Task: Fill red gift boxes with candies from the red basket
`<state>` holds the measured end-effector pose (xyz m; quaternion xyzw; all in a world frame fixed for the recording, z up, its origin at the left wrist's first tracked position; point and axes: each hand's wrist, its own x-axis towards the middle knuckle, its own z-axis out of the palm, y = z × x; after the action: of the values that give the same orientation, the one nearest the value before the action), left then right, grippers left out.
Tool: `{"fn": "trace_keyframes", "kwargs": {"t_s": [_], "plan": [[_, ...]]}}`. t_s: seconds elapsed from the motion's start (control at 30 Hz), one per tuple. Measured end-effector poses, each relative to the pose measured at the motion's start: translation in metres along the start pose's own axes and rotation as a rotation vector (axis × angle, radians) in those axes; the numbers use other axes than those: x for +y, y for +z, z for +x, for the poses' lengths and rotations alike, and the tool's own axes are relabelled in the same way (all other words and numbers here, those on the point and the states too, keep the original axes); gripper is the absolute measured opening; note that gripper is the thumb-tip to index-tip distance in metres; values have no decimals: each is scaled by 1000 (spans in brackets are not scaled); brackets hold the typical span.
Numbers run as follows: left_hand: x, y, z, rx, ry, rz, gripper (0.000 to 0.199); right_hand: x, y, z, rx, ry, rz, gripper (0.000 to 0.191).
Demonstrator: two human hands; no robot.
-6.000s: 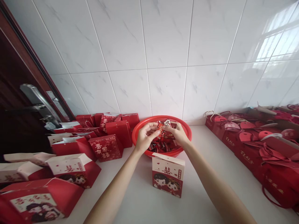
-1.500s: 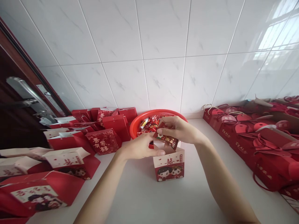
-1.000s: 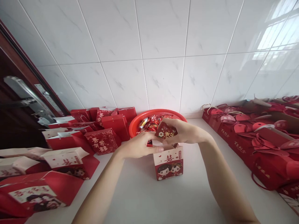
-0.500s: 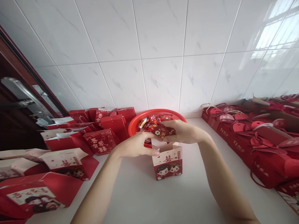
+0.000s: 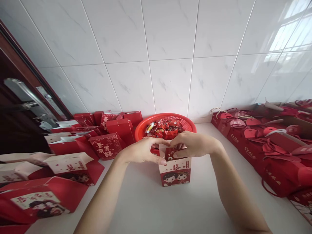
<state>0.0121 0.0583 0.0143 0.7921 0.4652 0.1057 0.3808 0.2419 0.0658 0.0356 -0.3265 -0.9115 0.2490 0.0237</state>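
A red and cream paper gift box [image 5: 175, 175] stands upright on the white tabletop, its top unfolded and two cartoon faces on its front. My left hand [image 5: 143, 151] pinches the box's upper left edge, with the thumb on the front panel. At the mouth of the box, my right hand [image 5: 195, 145] grips a dark red packet [image 5: 170, 154] with a flower print. The packet's lower part is hidden behind the front panel. Just behind both hands lies a red plastic basket [image 5: 188, 121] of wrapped sweets [image 5: 159, 130].
Several red gift boxes [image 5: 106, 148] stand on the left, some with raised cream flaps. A long row of red boxes [image 5: 251, 146] with cord handles lines the right side. White wall tiles [image 5: 168, 87] rise behind; a door handle [image 5: 29, 100] is at far left.
My right hand has lowered the dark red packet from above the box into its mouth. My left hand keeps its place on the box edge. The view has shifted slightly.
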Motion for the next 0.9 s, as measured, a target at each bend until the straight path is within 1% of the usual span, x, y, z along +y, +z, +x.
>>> {"fn": "trace_keyframes", "kwargs": {"t_s": [0.13,0.3,0.37,0.43,0.57,0.73,0.83,0.9], "plan": [[-1,0,0,-13,9,-10,74,-8,4,1,-41,-35,-56,19],[2,-1,-1,-45,7,-56,72,-11,8,4,-94,10,-94,28],[3,0,-1,-46,17,-66,69,-10,8,4,-92,-1,-81,28],[2,0,0,-45,37,-65,66,-7,6,2,-52,-38,-42,28],[-2,1,2,-20,31,-58,67,-1,0,-7,88,-83,52,22],[-3,2,1,-18,16,-89,60,4,-9,-21,245,-104,43,20],[-1,2,-1,-10,13,-65,59,9,-12,-26,311,-88,54,18],[0,2,-2,6,29,-26,56,12,-13,-28,340,-54,64,17]]}}
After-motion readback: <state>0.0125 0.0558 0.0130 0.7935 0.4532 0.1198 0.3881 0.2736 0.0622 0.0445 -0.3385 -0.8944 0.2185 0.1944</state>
